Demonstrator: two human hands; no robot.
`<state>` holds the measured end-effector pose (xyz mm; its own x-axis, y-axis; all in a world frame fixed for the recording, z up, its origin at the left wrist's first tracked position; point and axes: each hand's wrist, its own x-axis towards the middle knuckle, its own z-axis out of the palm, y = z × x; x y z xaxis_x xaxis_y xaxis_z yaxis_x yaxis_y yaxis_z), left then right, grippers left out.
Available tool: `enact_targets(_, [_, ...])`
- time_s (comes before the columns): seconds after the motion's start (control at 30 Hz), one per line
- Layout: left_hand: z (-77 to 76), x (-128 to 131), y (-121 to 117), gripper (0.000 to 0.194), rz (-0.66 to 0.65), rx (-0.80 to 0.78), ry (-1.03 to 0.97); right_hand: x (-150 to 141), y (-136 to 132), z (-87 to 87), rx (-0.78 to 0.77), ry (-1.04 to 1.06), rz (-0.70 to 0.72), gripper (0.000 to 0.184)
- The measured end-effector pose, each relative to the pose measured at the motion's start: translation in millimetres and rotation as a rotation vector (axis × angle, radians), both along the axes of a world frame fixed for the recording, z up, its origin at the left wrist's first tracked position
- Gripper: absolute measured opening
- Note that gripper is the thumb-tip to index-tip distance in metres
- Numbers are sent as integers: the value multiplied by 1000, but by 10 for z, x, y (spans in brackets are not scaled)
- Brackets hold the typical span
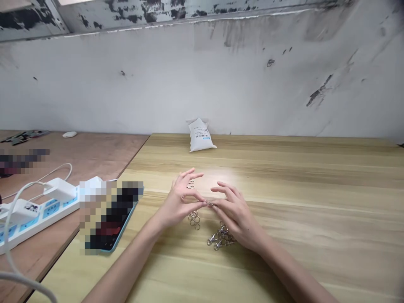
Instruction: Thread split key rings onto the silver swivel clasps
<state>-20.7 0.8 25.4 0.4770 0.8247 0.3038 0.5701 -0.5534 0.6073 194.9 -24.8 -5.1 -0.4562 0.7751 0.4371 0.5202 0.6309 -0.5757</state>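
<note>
My left hand (183,202) pinches one end of a small silvery metal key ring part (209,203) between thumb and index finger, its other fingers raised. From the other side, the thumb and index finger of my right hand (235,212) close on the same part. Fingertips hide its exact shape. Several loose metal rings (194,219) lie on the table below my left hand. Partly behind that hand's fingers are a few small metal clasps (190,184). Under my right hand sits a pile of swivel clasps with rings (221,237), partly covered by the hand.
A white labelled plastic pouch (201,135) stands by the wall at the back of the wooden table (315,181). To the left lie a phone (116,223) with a blue edge and a power strip (47,214) with plugged-in chargers and white cables.
</note>
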Motion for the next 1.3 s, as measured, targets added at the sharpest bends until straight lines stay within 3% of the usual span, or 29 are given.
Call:
enact_targets(0.1, [-12,46,-31,14,37,256,176,2,-20,20,-78,38,-1,24])
enact_targets(0.2, [-15,37,-19,17,78,386,247,5,-33,31,-154,59,-4,26])
enact_targets(0.4, [-55,-238,168,11,392,331,186,165,81,85,-174,-92,-48,22])
enact_targets(0.5, [-118,-305,220,13,449,264,171,287,133,156,-152,-237,-37,18])
enact_targets(0.67, [-200,-347,259,14,428,172,253,418,120,313,-242,-325,58,15])
enact_targets(0.8, [-85,-411,245,17,394,75,238,421,91,372,-279,-383,74,8])
enact_targets(0.87, [31,-421,197,19,242,-70,188,388,76,344,-276,-395,83,7])
enact_targets(0.93, [134,-412,134,21,37,-333,191,342,63,283,-259,-393,79,8])
enact_targets(1.0, [192,-394,83,17,-59,-499,221,297,54,211,-221,-390,66,11])
enact_targets(1.3, [125,-468,78,18,-45,-659,252,209,65,71,-145,-378,15,17])
